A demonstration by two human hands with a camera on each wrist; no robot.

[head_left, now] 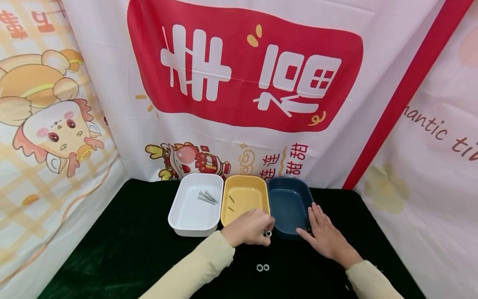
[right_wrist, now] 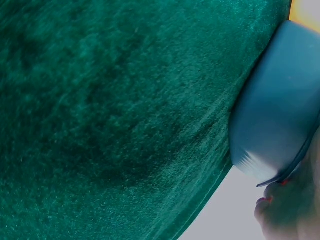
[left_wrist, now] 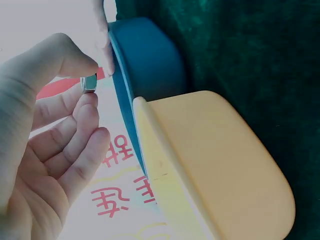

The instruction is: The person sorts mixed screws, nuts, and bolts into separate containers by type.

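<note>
Between thumb and forefinger my left hand pinches a small metal nut, above the near edge of the yellow tray and close to the blue tray. My right hand lies with extended fingers against the right rim of the blue tray, its thumb at the near corner. Two more nuts sit side by side on the dark green cloth in front of the trays. In the right wrist view only a blurred part of the right hand shows beside the blue tray's wall.
A white tray stands left of the yellow one and holds several long screws. Two small screws lie in the yellow tray. All three trays stand in a row before a printed curtain, on a green cloth.
</note>
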